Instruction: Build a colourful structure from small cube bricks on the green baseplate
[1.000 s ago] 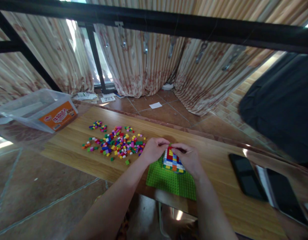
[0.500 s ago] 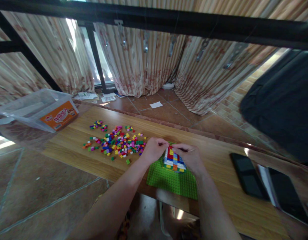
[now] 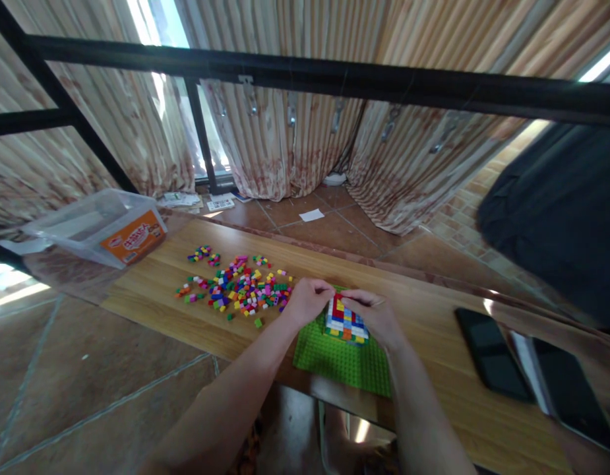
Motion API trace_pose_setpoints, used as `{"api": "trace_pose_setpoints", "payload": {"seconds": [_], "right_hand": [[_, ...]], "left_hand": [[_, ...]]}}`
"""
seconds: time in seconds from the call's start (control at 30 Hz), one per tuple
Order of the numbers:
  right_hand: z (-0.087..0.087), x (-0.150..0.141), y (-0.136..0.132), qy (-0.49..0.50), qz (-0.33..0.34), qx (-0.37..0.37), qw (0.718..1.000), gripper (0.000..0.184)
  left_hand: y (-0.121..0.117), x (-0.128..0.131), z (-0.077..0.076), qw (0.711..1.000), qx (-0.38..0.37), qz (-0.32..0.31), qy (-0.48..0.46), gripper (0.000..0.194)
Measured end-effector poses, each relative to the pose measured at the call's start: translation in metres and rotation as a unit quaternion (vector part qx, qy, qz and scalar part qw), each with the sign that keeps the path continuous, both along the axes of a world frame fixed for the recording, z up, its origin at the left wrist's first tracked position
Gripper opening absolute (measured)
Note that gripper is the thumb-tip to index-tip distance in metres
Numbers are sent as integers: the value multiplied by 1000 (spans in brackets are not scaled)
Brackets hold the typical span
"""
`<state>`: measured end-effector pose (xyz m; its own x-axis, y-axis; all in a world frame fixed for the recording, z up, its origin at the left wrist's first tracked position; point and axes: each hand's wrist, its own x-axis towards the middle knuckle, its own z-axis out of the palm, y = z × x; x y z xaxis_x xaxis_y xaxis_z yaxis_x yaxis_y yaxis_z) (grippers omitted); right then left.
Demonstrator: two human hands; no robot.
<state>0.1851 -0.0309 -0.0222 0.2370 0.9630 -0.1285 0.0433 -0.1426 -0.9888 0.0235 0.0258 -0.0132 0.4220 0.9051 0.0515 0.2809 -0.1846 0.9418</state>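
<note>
A small stepped structure of toy bricks [image 3: 345, 325] in red, white, blue, yellow and orange stands on a green baseplate [image 3: 344, 364]. My left hand [image 3: 310, 303] is closed in a pinch at its upper left edge. From the right, my right hand [image 3: 377, 316] reaches over it, fingertips pinched near the red bricks on top. Both sets of fingertips nearly meet there, and whatever lies between them is too small to make out. The right hand covers part of the structure's right side.
Loose toy bricks [image 3: 250, 287] in many colours are spread left of the baseplate on the wooden table [image 3: 423, 330]. A clear plastic box [image 3: 91, 224] with an orange label stands at the far left. On the right lie a black phone [image 3: 493, 353] and another dark device [image 3: 574, 389].
The camera view has shifted slightly, so the scene sits a little lower and its left part farther right. Both hands stay at the top of the brick structure.
</note>
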Motion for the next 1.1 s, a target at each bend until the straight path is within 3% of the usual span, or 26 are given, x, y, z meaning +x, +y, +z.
{"api": "trace_pose_setpoints", "payload": {"seconds": [0.13,0.27,0.57,0.87,1.1], "right_hand": [[0,7,-3,66,-77,34,994,45],[0,13,-3,30,-137,44,989,47],[2,7,-5,-72,-33,-7,997,50],[-2,11,-3,-137,-25,-16,990,40],[8,8,-5,-171,-55,-52,982,32]], "left_hand": [[0,1,-1,1000,14,-2,11,23],[1,2,-3,1000,8,-11,22,28],[0,2,-4,999,17,-15,43,38],[-5,4,-2,998,25,-2,57,34],[-11,5,2,993,29,19,112,32]]}}
